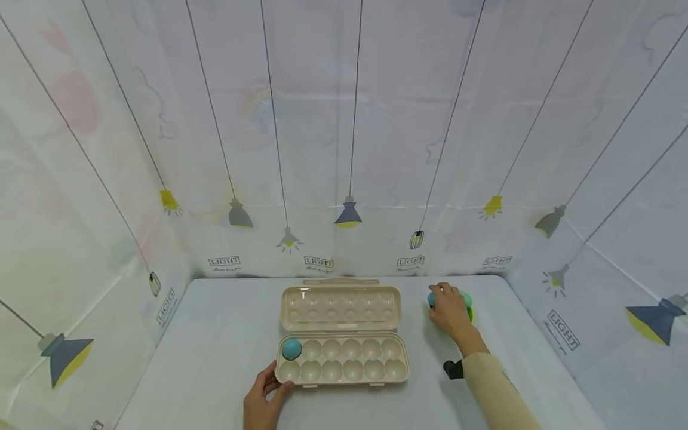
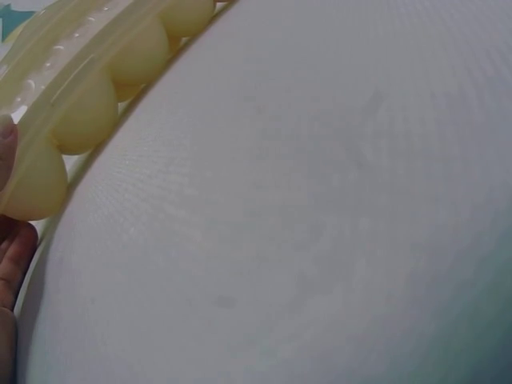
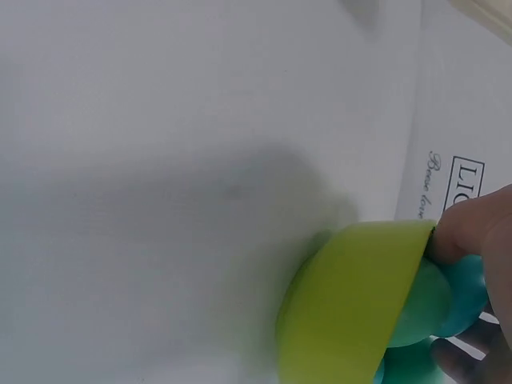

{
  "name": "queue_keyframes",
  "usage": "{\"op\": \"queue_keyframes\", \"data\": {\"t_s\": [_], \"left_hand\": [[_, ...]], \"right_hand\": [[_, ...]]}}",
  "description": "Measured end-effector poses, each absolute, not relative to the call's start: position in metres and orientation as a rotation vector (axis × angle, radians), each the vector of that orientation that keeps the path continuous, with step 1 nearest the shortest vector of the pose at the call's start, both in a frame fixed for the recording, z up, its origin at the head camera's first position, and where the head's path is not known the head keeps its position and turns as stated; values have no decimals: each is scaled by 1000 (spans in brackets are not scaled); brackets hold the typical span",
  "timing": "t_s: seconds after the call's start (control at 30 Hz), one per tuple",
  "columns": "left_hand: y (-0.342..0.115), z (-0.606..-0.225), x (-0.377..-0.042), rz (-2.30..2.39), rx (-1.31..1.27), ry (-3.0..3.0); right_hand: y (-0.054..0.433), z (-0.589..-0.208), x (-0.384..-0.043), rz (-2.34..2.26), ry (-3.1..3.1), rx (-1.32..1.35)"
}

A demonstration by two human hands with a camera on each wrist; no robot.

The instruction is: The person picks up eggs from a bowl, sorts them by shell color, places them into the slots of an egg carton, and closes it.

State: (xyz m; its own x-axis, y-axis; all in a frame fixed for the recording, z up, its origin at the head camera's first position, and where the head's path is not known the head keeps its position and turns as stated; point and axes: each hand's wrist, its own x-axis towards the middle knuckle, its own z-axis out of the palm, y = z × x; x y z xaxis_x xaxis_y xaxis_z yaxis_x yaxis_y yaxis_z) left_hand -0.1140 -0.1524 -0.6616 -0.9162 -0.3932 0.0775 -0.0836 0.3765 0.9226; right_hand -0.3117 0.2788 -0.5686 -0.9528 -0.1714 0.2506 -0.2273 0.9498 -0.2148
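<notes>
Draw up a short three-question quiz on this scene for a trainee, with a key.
1. How many cups of the egg carton are filled?
2. True or false: the left hand is at the carton's near left corner.
3. What colour is the bowl at the right hand? A: red; B: green; C: white.

Key
1: One; a blue ball sits in the far row's leftmost cup.
2: True.
3: B.

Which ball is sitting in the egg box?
The blue ball in the egg box, back row, left end; the other balls are over at the green bowl, by the right hand.
</notes>
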Motion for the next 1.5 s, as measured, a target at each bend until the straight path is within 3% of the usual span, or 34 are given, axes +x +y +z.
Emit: {"op": "queue_keyframes", "data": {"t_s": [0.67, 1.5], "left_hand": [[-153, -660, -114, -1644, 396, -2317], [-155, -663, -116, -1622, 346, -2288]], "right_hand": [[267, -566, -304, 351, -2735, 343], [93, -549, -236, 932, -2274, 548]]}}
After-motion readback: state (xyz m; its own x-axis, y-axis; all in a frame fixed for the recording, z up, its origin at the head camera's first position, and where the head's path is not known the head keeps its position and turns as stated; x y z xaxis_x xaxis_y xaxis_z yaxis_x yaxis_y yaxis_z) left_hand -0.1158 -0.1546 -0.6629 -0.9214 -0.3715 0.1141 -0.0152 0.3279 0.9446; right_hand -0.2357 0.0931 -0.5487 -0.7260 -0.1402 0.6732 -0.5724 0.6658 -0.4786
